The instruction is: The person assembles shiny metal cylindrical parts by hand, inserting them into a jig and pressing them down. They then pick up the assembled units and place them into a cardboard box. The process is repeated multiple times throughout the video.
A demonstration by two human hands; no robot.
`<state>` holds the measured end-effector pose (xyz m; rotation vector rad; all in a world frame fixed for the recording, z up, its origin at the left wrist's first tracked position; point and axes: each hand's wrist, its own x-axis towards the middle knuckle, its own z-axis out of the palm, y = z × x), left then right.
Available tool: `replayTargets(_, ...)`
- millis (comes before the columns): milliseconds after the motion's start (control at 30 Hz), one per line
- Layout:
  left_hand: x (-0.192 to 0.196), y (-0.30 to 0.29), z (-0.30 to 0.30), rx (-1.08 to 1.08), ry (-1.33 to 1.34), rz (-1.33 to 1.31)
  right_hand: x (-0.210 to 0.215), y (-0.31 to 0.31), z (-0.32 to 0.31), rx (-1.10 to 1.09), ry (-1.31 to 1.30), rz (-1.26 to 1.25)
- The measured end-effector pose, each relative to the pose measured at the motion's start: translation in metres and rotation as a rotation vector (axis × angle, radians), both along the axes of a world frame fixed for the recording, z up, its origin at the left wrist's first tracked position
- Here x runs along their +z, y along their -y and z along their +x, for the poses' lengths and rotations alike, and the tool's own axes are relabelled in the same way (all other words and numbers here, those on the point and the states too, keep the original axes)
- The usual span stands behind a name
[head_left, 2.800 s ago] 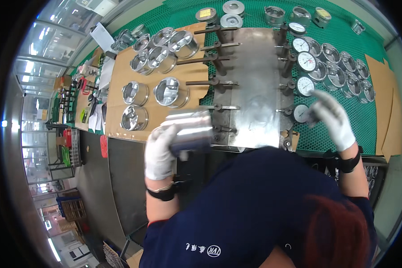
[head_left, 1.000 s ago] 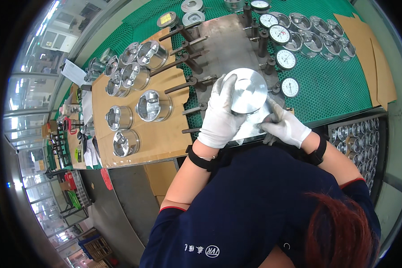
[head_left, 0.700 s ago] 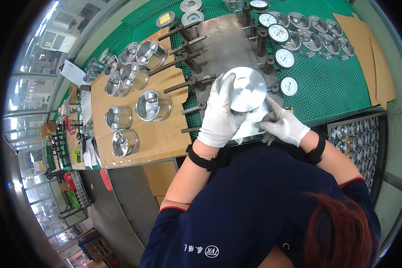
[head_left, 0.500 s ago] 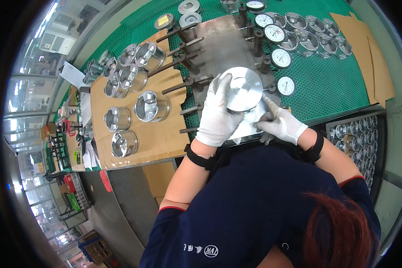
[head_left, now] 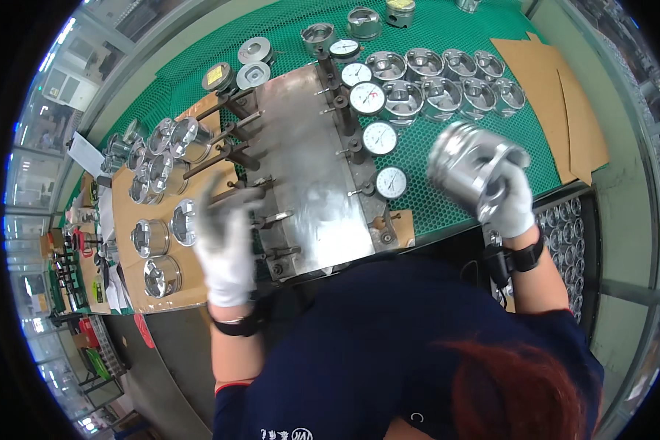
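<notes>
My right hand, in a white glove, grips a shiny metal piston tilted on its side. It holds the piston above the green mat, right of the dial gauges. Motion blurs my left hand, also gloved, over the cardboard's right edge. Its fingers and thumb look spread, and nothing shows between them. Beside its fingers stands another piston, partly hidden by the hand. Between my hands lies a bare steel plate with rows of dark posts along both sides.
Dial gauges line the plate's right side. Several pistons stand in rows on the green mat; more stand on the cardboard sheet at left. Folded cardboard lies far right. A tray of parts sits below the table edge.
The piston has left the steel plate, lifted to the right in my right hand and turned on its side. My left hand has let go and moved left. The view has shifted right.
</notes>
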<state>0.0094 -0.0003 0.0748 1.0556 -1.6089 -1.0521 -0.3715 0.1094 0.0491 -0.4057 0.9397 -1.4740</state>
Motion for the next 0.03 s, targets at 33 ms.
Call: replayTargets(33,-0.0148,0.0143,0.0313,0.215,0.147,-0.165,0.0011,0.0042,-0.0050,0.015,0.005,-0.003)
